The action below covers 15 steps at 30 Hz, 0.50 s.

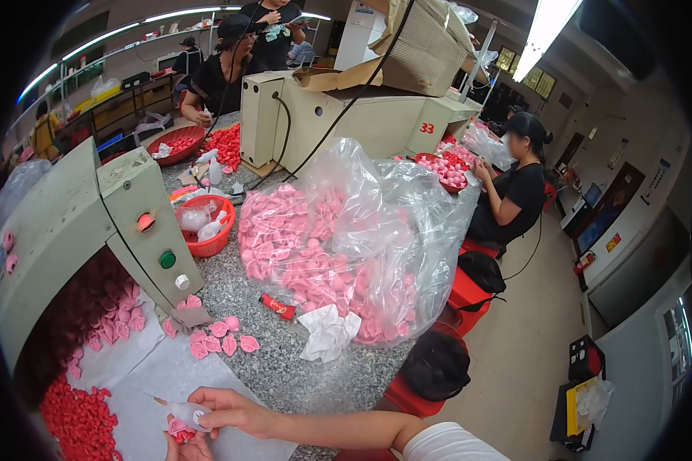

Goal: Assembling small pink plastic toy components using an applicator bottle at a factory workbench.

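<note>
At the bottom of the head view, my right hand [238, 412] is closed around a small translucent squeeze bottle [186, 412] with a thin needle tip that points left. Just below it, my left hand [188, 449] pinches a small pink moulded piece [178, 427] with a red part at its underside. The bottle's body is close against this piece; whether they touch I cannot tell. White paper [158, 378] lies beneath both hands. Several loose pink pieces [217, 335] lie beyond them, and a heap of small red pieces [77, 419] is on the left.
A beige machine [142, 203] arches over more pink pieces at left. Beyond stand a red basket [206, 247] and a large clear bag [331, 253] of pink pieces. A crumpled tissue [329, 333] and a red tube [277, 306] lie nearer. Other people [521, 188] work farther along.
</note>
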### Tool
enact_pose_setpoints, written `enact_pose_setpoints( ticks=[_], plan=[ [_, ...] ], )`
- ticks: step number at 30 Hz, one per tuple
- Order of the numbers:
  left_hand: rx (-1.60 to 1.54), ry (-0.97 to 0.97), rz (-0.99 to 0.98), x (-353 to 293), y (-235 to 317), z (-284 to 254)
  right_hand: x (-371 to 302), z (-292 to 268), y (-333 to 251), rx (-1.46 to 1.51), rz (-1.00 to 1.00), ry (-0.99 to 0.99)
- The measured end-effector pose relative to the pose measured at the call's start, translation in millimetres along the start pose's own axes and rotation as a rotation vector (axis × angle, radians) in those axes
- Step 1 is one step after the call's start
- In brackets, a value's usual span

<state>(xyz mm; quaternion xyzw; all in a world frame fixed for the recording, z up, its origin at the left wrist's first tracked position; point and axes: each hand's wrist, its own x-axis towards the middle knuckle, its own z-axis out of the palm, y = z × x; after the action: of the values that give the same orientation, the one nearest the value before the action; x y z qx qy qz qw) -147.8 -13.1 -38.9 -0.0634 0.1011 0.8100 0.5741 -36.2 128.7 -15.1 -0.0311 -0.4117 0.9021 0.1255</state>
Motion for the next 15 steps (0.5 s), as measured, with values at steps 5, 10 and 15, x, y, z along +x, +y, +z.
enact_pose_setpoints(
  ticks=[5, 10, 15],
  plan=[
    [-0.007, 0.002, -0.009, 4.4, 0.1, -1.0, 1.6, -7.0, -0.6, -0.008, 0.032, -0.008],
    [0.002, -0.003, -0.021, 2.6, 0.9, -3.4, 0.8, -5.5, 0.6, -0.008, 0.033, -0.003],
    [0.009, 0.035, -0.008, 0.9, -0.9, 1.3, 0.7, -5.2, 2.0, 0.001, 0.032, -0.002]
  ],
)
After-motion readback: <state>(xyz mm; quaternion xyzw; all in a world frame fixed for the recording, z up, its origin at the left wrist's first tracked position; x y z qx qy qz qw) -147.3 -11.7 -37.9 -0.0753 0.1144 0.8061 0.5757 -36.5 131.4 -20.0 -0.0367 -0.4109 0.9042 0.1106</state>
